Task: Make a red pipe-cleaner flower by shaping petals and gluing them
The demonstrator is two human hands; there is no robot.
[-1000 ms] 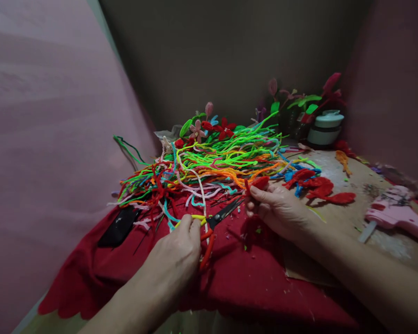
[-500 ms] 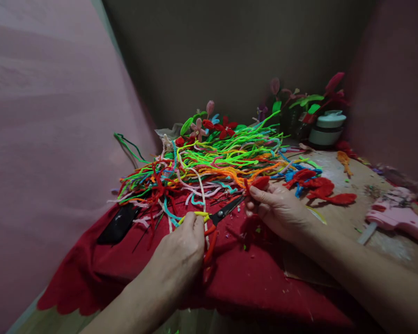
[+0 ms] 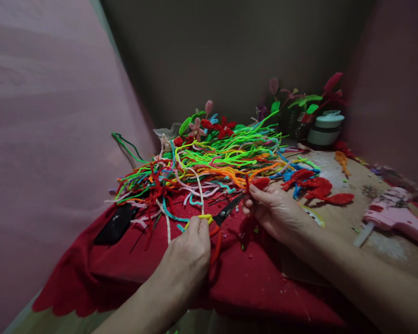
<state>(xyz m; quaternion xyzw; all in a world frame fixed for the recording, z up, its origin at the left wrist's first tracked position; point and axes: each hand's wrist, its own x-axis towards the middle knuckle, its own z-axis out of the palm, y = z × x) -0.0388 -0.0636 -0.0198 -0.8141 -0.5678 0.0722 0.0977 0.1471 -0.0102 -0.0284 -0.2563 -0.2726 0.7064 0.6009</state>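
My left hand (image 3: 191, 248) is wrapped round the handles of a pair of scissors (image 3: 223, 214) with dark blades and yellow and orange grips. The blade tips point up and right, close to my right hand (image 3: 273, 206). Between the thumb and fingers of that hand is a red fuzzy pipe cleaner piece (image 3: 261, 183), shaped like a petal with a short end sticking up. Whether the blades touch it, I cannot tell. Beyond both hands lies a large heap of coloured pipe cleaners (image 3: 223, 160). More red petal shapes (image 3: 320, 189) lie right of my right hand.
A pink glue gun (image 3: 392, 213) rests on a brown board (image 3: 337, 241) at right. A black phone (image 3: 115, 227) lies at left on the red cloth (image 3: 251, 287). At the back stand pipe cleaner flowers (image 3: 225, 127) and a pale blue lidded jar (image 3: 325, 129).
My left hand and the scissors have shifted slightly right, nearer to my right hand. My right hand keeps its pinch on the red piece. The whole view has drifted a little.
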